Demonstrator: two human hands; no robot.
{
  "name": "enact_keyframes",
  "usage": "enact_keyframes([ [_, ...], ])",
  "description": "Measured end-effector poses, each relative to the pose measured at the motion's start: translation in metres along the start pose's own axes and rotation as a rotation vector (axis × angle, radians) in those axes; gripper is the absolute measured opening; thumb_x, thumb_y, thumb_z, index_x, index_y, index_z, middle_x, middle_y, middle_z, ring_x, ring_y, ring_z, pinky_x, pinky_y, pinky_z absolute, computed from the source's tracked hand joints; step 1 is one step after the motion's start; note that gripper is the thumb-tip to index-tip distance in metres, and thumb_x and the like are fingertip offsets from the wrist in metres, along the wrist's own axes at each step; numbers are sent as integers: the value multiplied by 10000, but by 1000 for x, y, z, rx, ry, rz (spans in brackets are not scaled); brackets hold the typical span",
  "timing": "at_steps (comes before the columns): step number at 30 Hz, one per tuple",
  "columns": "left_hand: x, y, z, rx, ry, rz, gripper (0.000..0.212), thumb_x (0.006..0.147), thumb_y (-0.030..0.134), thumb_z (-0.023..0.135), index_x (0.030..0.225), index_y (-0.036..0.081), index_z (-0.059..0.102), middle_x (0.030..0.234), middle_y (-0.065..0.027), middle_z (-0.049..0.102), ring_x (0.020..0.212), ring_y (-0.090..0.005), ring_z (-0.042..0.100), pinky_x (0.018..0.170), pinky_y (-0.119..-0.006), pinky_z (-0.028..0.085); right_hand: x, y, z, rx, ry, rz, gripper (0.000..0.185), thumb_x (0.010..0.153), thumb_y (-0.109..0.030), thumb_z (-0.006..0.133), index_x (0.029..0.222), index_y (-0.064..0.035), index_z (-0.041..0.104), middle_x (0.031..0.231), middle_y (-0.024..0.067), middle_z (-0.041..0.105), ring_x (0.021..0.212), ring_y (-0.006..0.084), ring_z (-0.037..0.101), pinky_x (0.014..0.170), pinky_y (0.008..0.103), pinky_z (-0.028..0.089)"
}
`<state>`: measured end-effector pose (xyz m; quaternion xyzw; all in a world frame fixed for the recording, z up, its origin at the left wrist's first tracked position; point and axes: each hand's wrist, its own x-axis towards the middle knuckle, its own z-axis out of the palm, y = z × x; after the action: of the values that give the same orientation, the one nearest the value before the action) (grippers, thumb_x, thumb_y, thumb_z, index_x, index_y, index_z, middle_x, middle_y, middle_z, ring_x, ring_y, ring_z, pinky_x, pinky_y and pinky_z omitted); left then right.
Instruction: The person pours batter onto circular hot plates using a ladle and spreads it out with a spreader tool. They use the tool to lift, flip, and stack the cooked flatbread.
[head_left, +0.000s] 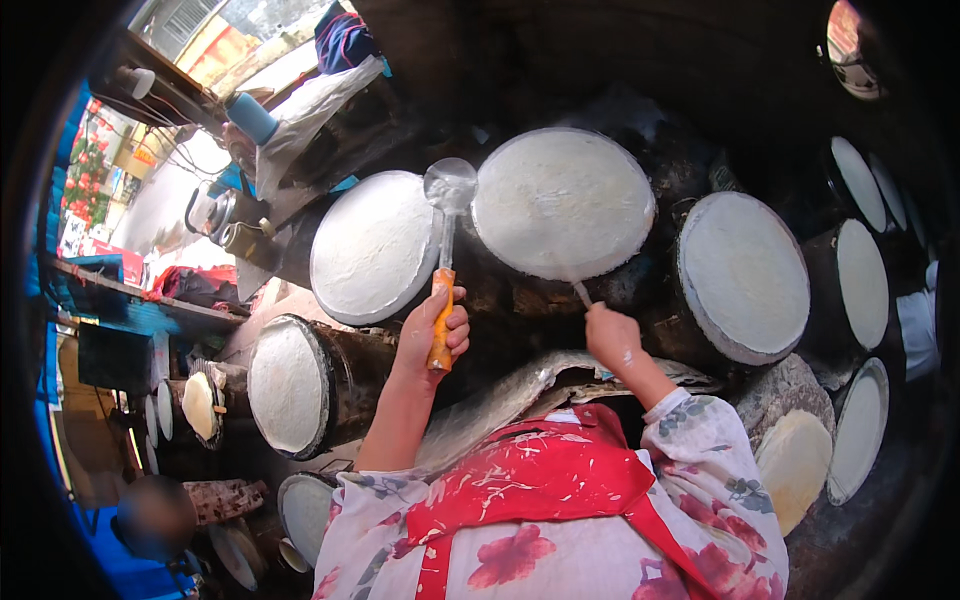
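My left hand (431, 330) grips the orange handle of a metal ladle (450, 187). The ladle's round bowl is up, over the gap between two round griddles coated with pale batter. One coated griddle (375, 247) lies to the left of the ladle, the larger one (562, 202) to its right. In my right hand (615, 337) is a thin flat tool (583, 294), its tip at the near rim of the larger griddle; its far end is blurred. A red apron (525, 472) spattered with batter covers my front.
More batter-coated griddles stand around me, one at the right (742, 277) and one at the left (289, 382). A tan flatbread (795, 465) lies low at the right. A kettle (221, 214) stands at the upper left. Another person (157, 517) is at the lower left.
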<state>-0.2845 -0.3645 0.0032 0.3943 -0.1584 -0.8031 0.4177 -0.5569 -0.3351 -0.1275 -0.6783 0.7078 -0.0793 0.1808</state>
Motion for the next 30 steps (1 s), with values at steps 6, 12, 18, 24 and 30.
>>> enact_keyframes([
  [6,-36,12,-12,52,8,-54,279,971,294,460,1095,45,468,636,4,400,439,-91,375,387,-232,331,-3,6,-15,138,254,211,258,912,-268,475,813,-47,562,707,184,637,716,396,625,628,505,480],
  [12,-56,7,-24,-115,-102,-192,279,977,279,446,1110,36,471,645,4,394,426,-88,363,382,-225,323,-66,-23,-5,135,-7,-51,262,918,-289,477,842,-48,545,697,203,622,689,400,611,639,518,466],
  [18,-60,-5,-31,-12,-144,-273,254,966,263,466,1093,45,498,639,6,411,427,-86,385,379,-221,330,-143,-4,13,54,65,108,352,916,-361,480,818,-32,559,710,185,634,675,372,626,599,471,485],
  [24,-58,-38,-33,47,-254,-408,256,956,262,484,1089,45,503,634,7,417,430,-86,390,378,-220,329,-253,21,-15,164,356,721,355,893,-424,503,885,-83,598,764,180,641,755,402,613,646,491,468],
  [30,-54,-57,-25,89,-319,-555,253,946,260,505,1080,46,508,629,8,420,432,-92,394,383,-226,320,-364,83,-35,-22,551,1054,378,850,-424,551,926,-58,607,815,213,644,805,424,608,711,513,458],
])
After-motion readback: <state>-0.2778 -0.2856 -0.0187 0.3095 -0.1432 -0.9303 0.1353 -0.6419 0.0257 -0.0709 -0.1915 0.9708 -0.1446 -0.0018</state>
